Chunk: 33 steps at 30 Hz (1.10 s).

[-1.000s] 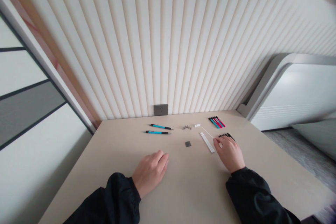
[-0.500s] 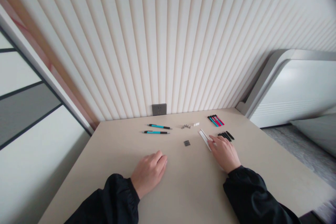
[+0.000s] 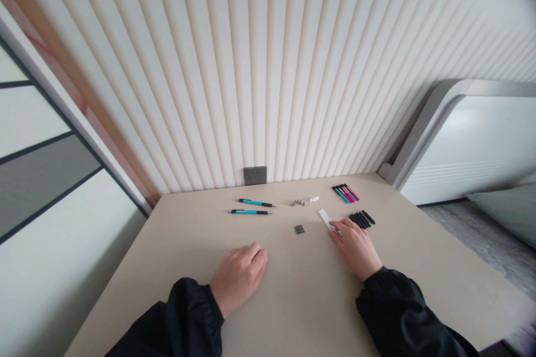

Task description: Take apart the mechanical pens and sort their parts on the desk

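Note:
On the table (image 3: 167, 256), my left hand (image 3: 240, 275) rests with its fingers curled in and nothing seen in them. My right hand (image 3: 355, 245) lies over the near end of a narrow row of thin white sticks (image 3: 324, 216); thumb and fingertips close around that end, partly hiding it. Left of the sticks sits a small dark grey patch of tiny parts (image 3: 298, 229). Several short black tubes (image 3: 362, 219) lie side by side just beyond my right hand. Two blue-and-black pens (image 3: 250, 212) lie farther back, left of centre.
Toward the back are several small metal cone-like pieces (image 3: 297, 202), small white pieces (image 3: 314, 199) and a row of blue and red barrels with black ends (image 3: 345, 193). A ribbed wall with a dark socket (image 3: 255, 175) bounds the rear; a bed's headboard (image 3: 469, 139) stands at right.
My right hand's fingers have drawn back slightly toward me and closed in at the near end of the white sticks, which lie closer together. My left hand has stayed put.

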Tool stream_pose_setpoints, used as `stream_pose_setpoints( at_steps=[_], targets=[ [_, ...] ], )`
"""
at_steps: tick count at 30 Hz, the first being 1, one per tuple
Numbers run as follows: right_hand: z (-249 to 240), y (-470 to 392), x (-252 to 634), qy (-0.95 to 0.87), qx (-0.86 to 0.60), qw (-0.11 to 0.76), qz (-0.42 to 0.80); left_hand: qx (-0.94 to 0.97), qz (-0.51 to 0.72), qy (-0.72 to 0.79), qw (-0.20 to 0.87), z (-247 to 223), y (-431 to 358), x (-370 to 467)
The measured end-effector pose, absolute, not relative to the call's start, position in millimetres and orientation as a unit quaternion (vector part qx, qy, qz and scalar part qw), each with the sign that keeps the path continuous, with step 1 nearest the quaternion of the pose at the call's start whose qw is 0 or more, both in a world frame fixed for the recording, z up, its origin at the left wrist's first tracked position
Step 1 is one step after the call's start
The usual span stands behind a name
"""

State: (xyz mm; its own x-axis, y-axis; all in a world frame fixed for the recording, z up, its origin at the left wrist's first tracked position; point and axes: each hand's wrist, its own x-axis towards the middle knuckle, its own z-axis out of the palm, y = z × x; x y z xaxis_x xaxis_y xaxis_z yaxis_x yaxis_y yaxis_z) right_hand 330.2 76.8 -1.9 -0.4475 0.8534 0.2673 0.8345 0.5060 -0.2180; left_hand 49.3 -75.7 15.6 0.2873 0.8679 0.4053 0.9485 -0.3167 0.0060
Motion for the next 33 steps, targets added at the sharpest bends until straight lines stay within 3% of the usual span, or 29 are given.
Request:
stream_pose_setpoints(
  at_steps=[7, 12, 15, 21, 27, 33],
  targets=[
    [3.6, 73.2, 325.8, -0.845, -0.479, 0.237, 0.02, -0.774, -0.272, -0.567, 0.075, 18.1, -77.1, 46.5],
    [12.3, 41.2, 287.9, -0.876, -0.335, 0.34, 0.062, -0.722, -0.441, -0.533, 0.004, 21.9, -79.6, 43.5],
    [14.7, 14.1, 250.5, -0.912, -0.227, 0.324, 0.105, -0.637, -0.518, -0.566, -0.079, 24.5, -80.3, 48.9],
    [13.5, -8.8, 189.3, -0.906, -0.19, 0.313, 0.214, -0.44, -0.637, -0.593, -0.223, 21.4, -77.6, 66.5],
    [11.3, -2.6, 189.9, -0.851, -0.228, 0.349, 0.321, -0.38, -0.646, -0.609, -0.261, 16.7, -75.5, 58.7],
    [7.1, 11.7, 199.7, -0.722, -0.283, 0.457, 0.435, -0.419, -0.54, -0.618, -0.389, 16.6, -70.6, 51.9]
  ],
)
